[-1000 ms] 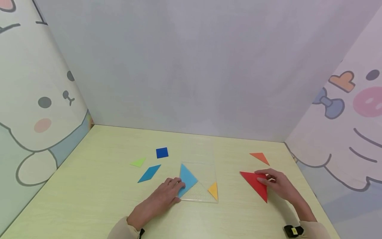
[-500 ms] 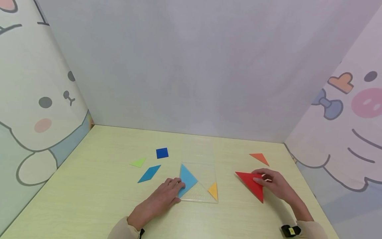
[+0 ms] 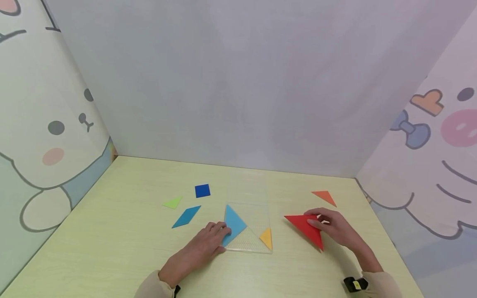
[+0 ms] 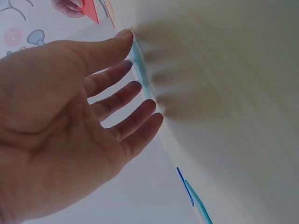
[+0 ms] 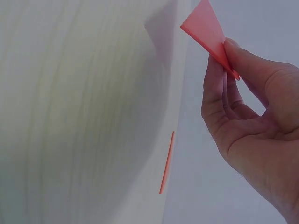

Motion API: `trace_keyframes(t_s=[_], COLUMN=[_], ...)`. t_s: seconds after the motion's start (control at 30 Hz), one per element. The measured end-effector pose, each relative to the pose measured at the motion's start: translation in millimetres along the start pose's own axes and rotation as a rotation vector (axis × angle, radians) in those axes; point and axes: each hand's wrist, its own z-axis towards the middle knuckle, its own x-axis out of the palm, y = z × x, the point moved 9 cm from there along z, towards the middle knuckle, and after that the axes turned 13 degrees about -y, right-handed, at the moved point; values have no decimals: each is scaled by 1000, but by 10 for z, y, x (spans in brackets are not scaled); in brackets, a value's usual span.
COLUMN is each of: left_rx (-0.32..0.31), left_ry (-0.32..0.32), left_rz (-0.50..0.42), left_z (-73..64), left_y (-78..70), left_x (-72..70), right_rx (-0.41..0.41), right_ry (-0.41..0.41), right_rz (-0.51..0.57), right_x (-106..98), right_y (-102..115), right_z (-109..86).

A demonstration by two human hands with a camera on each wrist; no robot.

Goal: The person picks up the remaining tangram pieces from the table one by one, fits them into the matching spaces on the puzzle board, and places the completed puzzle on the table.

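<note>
**Red triangle pinched in right hand; left hand at clear tray**

Table: near side cut off in head view. Clear tray mid-table, see-through; far part faint, outline hard to make out. Holds two pieces. Left hand: fingers loosely extended, thumb apart, fingertips at tray's left side, no grip on anything; left wrist view shows the palm and finger gaps, hidden from above. Right hand: thumb against fingers, closed pinch on red triangle, part of piece covered. Red triangle: right of tray; right wrist view shows it raised, shadow apart on table. Light blue triangle: in tray, left side, partly under left fingertips. Blue parallelogram and dark blue square: table, left of tray. Orange triangle: table, far right; edge-on in right wrist view. Yellow triangle: tray's near right corner. Green triangle: table, left of square.
</note>
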Motion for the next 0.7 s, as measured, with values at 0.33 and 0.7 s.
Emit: trace_keyframes(t_s=[0.33,0.7], left_rx=[-7,-23], left_ry=[18,29], left_rz=[6,4], left_z=[1,9], left_y=[0,7], left_x=[-5,10], right_rx=[-60,-98], right_ry=[10,62], right_rz=[-2,43], right_x=[118,289], right_y=[137,220], right_z=[87,179])
